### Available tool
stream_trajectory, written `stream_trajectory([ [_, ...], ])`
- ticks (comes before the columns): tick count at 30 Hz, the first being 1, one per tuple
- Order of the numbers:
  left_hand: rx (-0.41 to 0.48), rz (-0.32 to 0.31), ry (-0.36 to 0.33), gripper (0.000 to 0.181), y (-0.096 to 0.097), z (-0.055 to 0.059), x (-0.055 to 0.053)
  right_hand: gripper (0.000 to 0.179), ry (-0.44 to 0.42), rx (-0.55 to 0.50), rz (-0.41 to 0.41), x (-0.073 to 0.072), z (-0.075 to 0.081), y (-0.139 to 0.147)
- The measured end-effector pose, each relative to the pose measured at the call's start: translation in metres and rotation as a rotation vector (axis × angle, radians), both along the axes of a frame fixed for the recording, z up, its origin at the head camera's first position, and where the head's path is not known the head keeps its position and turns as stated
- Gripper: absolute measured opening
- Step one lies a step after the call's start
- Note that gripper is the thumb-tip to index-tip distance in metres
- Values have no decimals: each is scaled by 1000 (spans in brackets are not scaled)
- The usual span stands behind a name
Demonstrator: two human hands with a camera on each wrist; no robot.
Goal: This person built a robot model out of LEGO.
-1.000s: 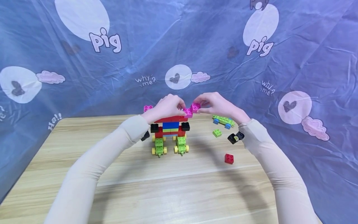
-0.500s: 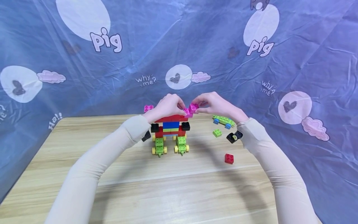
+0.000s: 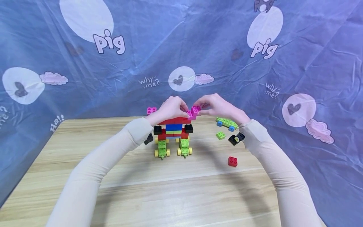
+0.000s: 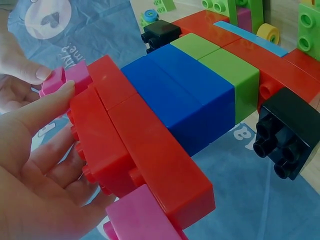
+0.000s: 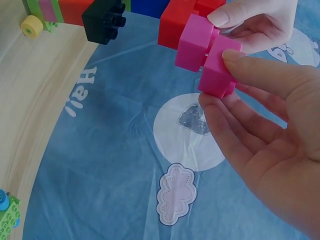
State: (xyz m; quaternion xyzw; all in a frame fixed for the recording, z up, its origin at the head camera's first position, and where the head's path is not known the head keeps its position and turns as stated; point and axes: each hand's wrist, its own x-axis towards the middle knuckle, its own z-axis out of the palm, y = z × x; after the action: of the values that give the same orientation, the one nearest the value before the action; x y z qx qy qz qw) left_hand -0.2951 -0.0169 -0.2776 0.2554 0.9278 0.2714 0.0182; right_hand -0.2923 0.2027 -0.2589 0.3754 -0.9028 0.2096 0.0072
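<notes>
A toy-brick figure (image 3: 173, 127) of red, blue and lime bricks stands upright on two yellow-wheeled green bases, with black bricks at both sides. At its upper right end, my left hand (image 3: 171, 107) pinches a pink brick (image 5: 195, 44) joined to the red bricks (image 4: 117, 140); its thumb lies on that brick. My right hand (image 3: 216, 106) pinches a second pink brick (image 5: 219, 65) between thumb and fingers. This brick sits on the studs of the first one, offset; whether it is fully pressed on I cannot tell. Another pink brick (image 3: 151, 110) tops the figure's left end.
On the wooden table (image 3: 170, 195), to the right, lie a lime brick (image 3: 220, 135), a red brick (image 3: 232, 161) and a green wheeled base (image 3: 227, 123) with blue wheels. A blue printed cloth (image 3: 227, 56) hangs behind the table. Black wrist cameras (image 3: 236, 138) sit under the wrists.
My right hand has moved slightly left, bringing its pink brick over and onto the pink brick at the left fingertips. The left hand has stayed nearly still.
</notes>
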Motion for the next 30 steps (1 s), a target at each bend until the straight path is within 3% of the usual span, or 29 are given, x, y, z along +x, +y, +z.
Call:
stream_trajectory([
  [7,-7,4,-1,30,0,-1,1,27,3,12,13,-1,1,-4],
  [23,0,-39,-6,31,0,0,-2,34,-29,3,-45,3,1,3],
  [30,-9,-11,-16,31,1,1,1,31,-24,-19,-25,3,1,6],
])
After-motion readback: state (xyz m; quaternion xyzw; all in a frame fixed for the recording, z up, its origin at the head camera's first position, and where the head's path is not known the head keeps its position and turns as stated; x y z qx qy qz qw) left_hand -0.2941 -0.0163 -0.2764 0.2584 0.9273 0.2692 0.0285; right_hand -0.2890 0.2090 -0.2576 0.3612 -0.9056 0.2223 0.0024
